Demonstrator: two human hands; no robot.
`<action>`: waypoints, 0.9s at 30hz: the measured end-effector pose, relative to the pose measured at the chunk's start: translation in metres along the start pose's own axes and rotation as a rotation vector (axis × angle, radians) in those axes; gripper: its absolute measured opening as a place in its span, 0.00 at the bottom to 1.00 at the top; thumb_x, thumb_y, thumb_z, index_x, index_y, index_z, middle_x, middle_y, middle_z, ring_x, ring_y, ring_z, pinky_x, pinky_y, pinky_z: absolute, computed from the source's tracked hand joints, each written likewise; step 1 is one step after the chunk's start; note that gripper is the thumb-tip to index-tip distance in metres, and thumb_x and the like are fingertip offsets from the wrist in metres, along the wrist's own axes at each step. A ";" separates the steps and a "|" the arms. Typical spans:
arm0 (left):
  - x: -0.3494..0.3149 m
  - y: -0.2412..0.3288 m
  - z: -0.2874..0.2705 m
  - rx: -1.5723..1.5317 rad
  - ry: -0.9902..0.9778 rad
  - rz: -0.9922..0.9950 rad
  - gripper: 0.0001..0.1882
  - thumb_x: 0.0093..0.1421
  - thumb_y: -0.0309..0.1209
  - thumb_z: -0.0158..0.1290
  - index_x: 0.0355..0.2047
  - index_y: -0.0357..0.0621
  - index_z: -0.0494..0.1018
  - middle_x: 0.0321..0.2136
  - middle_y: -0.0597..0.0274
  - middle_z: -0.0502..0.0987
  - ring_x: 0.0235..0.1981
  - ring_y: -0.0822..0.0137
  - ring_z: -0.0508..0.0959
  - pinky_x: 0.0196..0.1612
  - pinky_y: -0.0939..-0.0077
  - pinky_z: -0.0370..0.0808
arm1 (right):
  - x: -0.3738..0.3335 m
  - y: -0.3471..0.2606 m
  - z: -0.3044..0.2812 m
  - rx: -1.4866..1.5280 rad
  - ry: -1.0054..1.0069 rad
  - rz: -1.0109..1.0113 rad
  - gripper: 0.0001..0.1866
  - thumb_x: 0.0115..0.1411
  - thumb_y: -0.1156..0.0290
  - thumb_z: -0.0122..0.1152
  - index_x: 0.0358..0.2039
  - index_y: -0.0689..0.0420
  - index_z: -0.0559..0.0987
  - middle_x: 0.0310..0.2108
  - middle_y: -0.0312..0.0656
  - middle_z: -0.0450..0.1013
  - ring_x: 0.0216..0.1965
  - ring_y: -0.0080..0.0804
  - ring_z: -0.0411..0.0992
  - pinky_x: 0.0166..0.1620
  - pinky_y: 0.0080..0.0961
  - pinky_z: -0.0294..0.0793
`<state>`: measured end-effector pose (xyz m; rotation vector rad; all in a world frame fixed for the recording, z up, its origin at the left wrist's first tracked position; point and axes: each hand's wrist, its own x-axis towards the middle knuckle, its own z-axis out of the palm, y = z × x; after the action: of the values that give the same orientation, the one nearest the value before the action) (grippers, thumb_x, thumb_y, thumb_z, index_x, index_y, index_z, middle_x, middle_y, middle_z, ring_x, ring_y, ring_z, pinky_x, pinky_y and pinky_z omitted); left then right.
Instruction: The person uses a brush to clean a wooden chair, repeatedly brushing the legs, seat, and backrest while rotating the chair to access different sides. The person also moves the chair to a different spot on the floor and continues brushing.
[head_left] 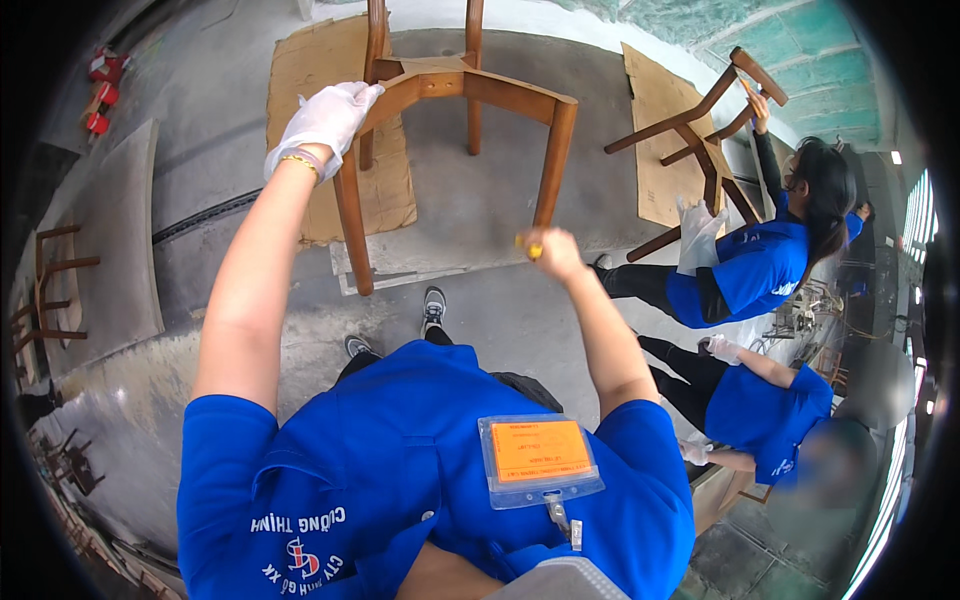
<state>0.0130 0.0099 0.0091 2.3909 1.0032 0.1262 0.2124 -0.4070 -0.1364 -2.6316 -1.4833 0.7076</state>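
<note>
A brown wooden chair frame (480, 88) stands in front of me, its seat open and two of its legs toward me. My left hand (325, 125), in a thin white glove, is closed over the frame's left corner, above the near left leg (352, 220). My right hand (555, 252) looks bare and slightly smeared by motion. It is closed around a small yellow object (533, 250) beside the lower end of the right leg (553, 170). Most of that object is hidden in the fingers, so its kind does not show.
Cardboard sheets (300, 90) lie under and beside the chair. At right, a co-worker (760, 260) handles another chair frame (700, 130); a second person (765, 410) stands nearer. A board (110, 250) and more chair frames (45, 290) are at left. Red objects (103, 95) lie far left.
</note>
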 end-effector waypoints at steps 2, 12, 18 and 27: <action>0.005 -0.005 0.003 0.008 -0.002 -0.013 0.31 0.77 0.57 0.42 0.62 0.49 0.79 0.61 0.53 0.81 0.64 0.47 0.78 0.67 0.59 0.73 | 0.033 0.004 -0.060 0.145 0.345 -0.247 0.11 0.58 0.73 0.66 0.40 0.44 0.88 0.55 0.34 0.85 0.58 0.47 0.82 0.66 0.49 0.78; 0.037 -0.008 0.002 -0.029 0.014 0.011 0.34 0.75 0.60 0.42 0.63 0.49 0.80 0.58 0.52 0.83 0.61 0.47 0.81 0.66 0.59 0.73 | -0.033 0.025 0.051 -0.474 -0.052 -0.330 0.12 0.60 0.71 0.66 0.43 0.44 0.87 0.67 0.29 0.76 0.73 0.38 0.68 0.78 0.44 0.63; 0.023 0.001 -0.005 -0.043 0.007 -0.003 0.34 0.76 0.60 0.40 0.61 0.48 0.81 0.59 0.52 0.83 0.61 0.47 0.79 0.69 0.59 0.70 | 0.027 -0.028 0.005 0.521 0.717 -0.370 0.09 0.56 0.86 0.64 0.30 0.55 0.80 0.62 0.54 0.78 0.63 0.44 0.79 0.56 0.34 0.84; 0.012 0.008 -0.016 0.104 0.027 0.090 0.31 0.78 0.54 0.37 0.58 0.44 0.80 0.56 0.47 0.83 0.59 0.42 0.79 0.65 0.56 0.73 | 0.167 -0.108 -0.064 0.285 1.208 -0.176 0.10 0.56 0.87 0.64 0.28 0.56 0.79 0.72 0.54 0.69 0.59 0.44 0.81 0.40 0.25 0.84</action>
<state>0.0216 0.0205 0.0251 2.5362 0.9357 0.1430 0.2251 -0.1997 -0.1130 -1.9414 -1.0431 -0.5832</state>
